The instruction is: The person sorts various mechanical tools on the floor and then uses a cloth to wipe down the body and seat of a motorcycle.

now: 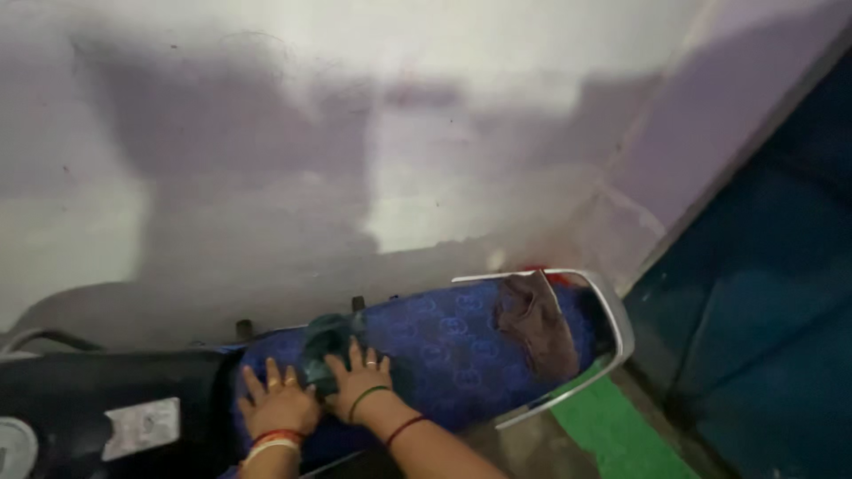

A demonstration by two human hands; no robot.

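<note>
A crumpled dark green cloth (327, 350) is pressed onto the blue patterned fabric cover of a motorcycle seat (444, 346), near the seat's front end. The left hand (278, 404) is laid flat beside the cloth, fingers spread, nothing enclosed in its grip. The right hand (358, 380) is rested on the cloth's edge, fingers extended rather than curled. A brown rag (537, 324) is draped further back, beside the silver metal grab rail (612, 328). The black fuel tank (98, 408) is seen left.

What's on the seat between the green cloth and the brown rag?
In the head view, only bare blue patterned seat lies between the green cloth and the brown rag.
</note>
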